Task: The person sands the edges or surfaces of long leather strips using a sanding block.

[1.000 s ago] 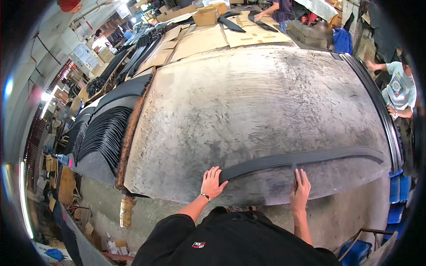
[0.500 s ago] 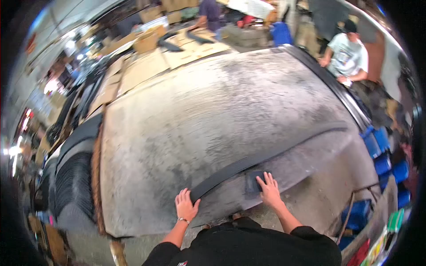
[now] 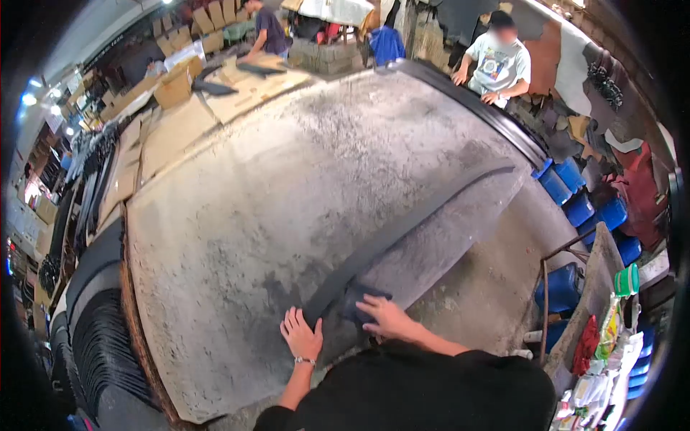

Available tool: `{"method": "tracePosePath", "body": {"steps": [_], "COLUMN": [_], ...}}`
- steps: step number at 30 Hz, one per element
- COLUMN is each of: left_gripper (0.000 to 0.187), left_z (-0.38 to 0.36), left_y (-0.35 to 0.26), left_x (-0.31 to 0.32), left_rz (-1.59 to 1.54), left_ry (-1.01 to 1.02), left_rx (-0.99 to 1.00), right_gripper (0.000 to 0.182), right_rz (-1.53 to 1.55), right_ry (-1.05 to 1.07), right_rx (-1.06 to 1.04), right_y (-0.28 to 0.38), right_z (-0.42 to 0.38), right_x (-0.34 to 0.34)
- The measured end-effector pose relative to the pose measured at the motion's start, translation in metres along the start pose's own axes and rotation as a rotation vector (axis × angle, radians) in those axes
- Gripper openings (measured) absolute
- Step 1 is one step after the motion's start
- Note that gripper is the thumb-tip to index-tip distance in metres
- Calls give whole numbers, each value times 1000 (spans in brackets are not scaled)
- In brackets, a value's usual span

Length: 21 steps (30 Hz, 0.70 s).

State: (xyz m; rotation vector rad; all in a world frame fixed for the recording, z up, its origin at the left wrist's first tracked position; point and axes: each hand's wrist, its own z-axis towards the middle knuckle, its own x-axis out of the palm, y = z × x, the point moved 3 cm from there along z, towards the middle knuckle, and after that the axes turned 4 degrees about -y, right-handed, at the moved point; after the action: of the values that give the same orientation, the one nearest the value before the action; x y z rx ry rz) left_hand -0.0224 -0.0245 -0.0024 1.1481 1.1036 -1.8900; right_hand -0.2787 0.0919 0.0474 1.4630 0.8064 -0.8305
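Note:
A long dark strip (image 3: 402, 233), slightly curved, lies across the big worn work table (image 3: 237, 215). My left hand (image 3: 300, 335) rests flat at the strip's near end, fingers spread, with the thumb right beside that end. A thin bracelet circles my left wrist. Close to the same end, on the near side of the strip, my right hand (image 3: 388, 317) has its fingers over a dark flat pad (image 3: 357, 296) and presses on it. Part of the pad is hidden under my fingers.
Stacked dark curved strips (image 3: 108, 345) stand off the table's left edge. Cardboard (image 3: 176, 147) covers the far left surface. A person (image 3: 499, 61) stands at the far right edge, another person (image 3: 269, 32) farther back. Blue containers (image 3: 581, 208) line the right.
My right hand and the pad have moved left along the strip, closer to my left hand. My left hand stays at the strip's end. The view has turned to the right.

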Motion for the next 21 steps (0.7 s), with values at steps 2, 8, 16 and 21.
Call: {"method": "tracePosePath", "body": {"steps": [2, 8, 16, 21], "left_gripper": [73, 67, 66, 67], "left_z": [1, -1, 0, 1], "left_y": [1, 0, 8, 8], "left_x": [2, 3, 4, 1], "left_rz": [0, 14, -63, -83], "left_ry": [-42, -58, -70, -80], "left_rx": [18, 38, -26, -30], "right_gripper": [92, 99, 68, 76], "right_rz": [-162, -446, -335, -257], "right_ry": [52, 129, -76, -38], "right_rx": [-53, -102, -184, -254], "right_y": [10, -48, -36, -5], "right_z": [-6, -33, -2, 26], "right_x": [-20, -10, 8, 22]}}
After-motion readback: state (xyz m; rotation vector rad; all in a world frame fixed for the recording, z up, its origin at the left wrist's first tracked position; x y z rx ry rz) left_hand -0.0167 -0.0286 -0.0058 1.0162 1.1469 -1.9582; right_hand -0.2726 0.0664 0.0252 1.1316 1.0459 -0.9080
